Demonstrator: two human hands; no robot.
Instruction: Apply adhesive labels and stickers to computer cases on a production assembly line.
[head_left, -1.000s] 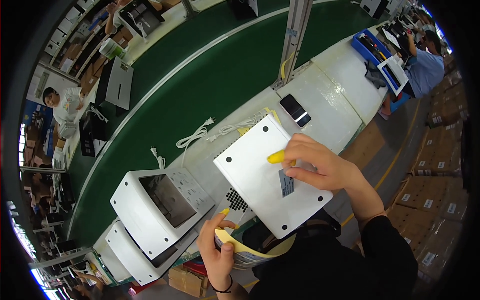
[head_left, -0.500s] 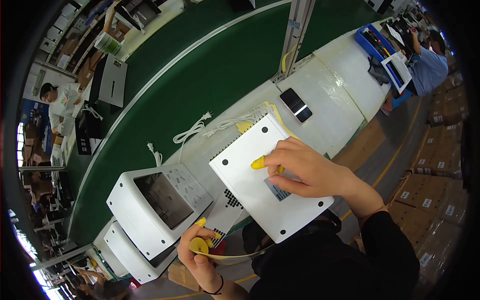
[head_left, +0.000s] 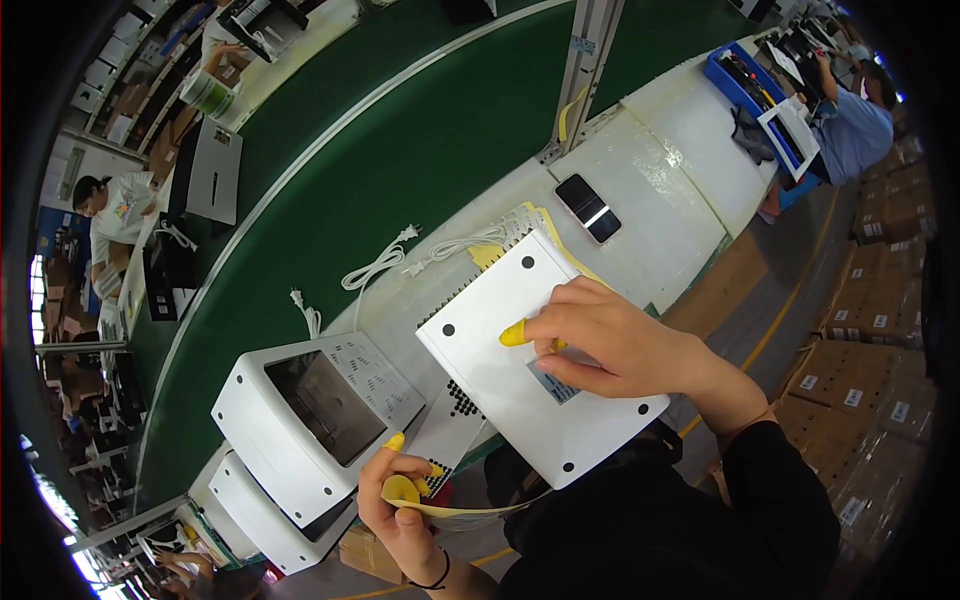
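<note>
A white device housing [head_left: 500, 300] lies tilted across the near part of the bench, its flat face up, with round black feet near its corners. On this face my right hand [head_left: 610, 340] rests, nothing visible in it. Its fingers are bent and apart. A yellow-covered fingertip touches the panel and the thumb lies over a grey printed label [head_left: 553, 384], partly hiding it. At the lower left my left hand [head_left: 398, 510] grips a curling yellow strip [head_left: 460, 513] whose far end reaches toward the housing's near edge. Yellow covers sit on fingers of this hand too.
Left of the housing stand two similar white devices [head_left: 290, 430], one partly behind the other. White power cables [head_left: 375, 268] and a phone [head_left: 588, 208] lie on the bench. A metal post [head_left: 580, 75] rises behind. A co-worker [head_left: 850, 130] sits far right near a blue tray [head_left: 735, 85]; cartons [head_left: 860, 400] are stacked there.
Both hands keep nearly the same place and pose on the housing and the strip. The view has shifted slightly. A co-worker at the far left has lowered their head.
</note>
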